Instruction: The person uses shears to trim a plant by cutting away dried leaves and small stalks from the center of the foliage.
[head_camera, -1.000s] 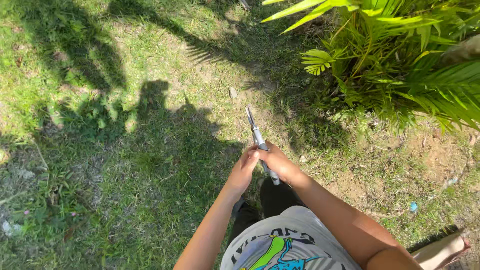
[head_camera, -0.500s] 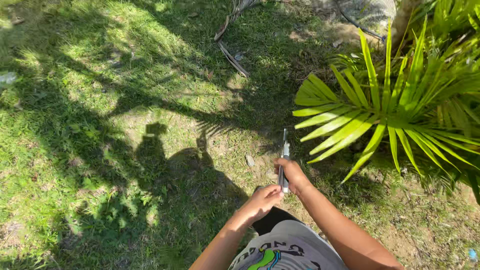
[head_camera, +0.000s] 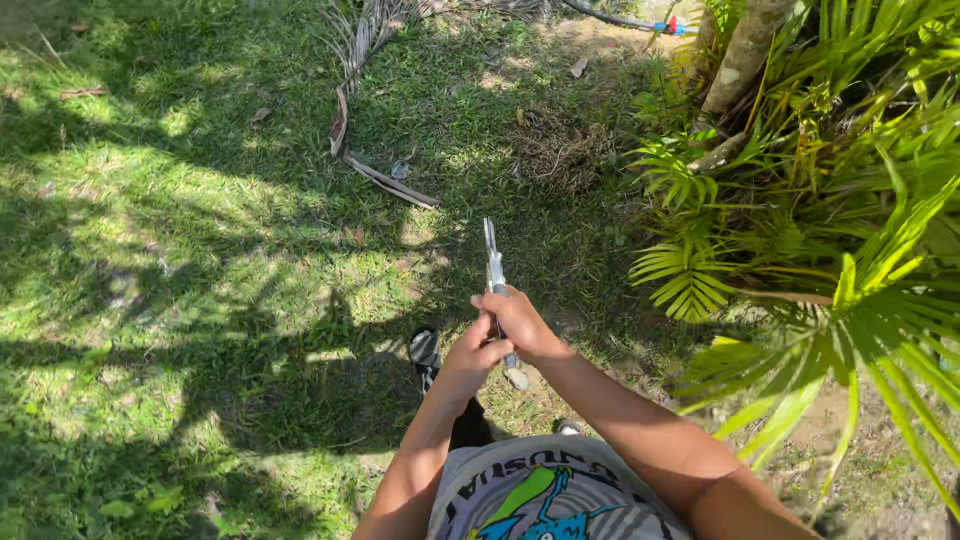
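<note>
Both my hands grip a pair of garden shears (head_camera: 493, 262) held out in front of my body, its closed metal blades pointing away from me over the grass. My left hand (head_camera: 470, 362) wraps one handle low down. My right hand (head_camera: 518, 322) closes on the other handle just above it. The handles are mostly hidden under my fingers. A green palm plant (head_camera: 800, 250) with long fronds stands to the right of the shears, its nearest fronds about a hand's width from the blades.
Shaded and sunlit lawn (head_camera: 200, 250) spreads left and ahead. A dry fallen palm frond (head_camera: 385, 180) lies on the grass ahead. A palm trunk (head_camera: 745, 50) rises at upper right, with a hose (head_camera: 620, 18) behind it. My sandalled foot (head_camera: 425, 350) shows below my hands.
The view has advanced and tilted up: the fallen frond, trunk and hose have come into sight. The palm fronds have shifted right. My hands keep their grip on the shears.
</note>
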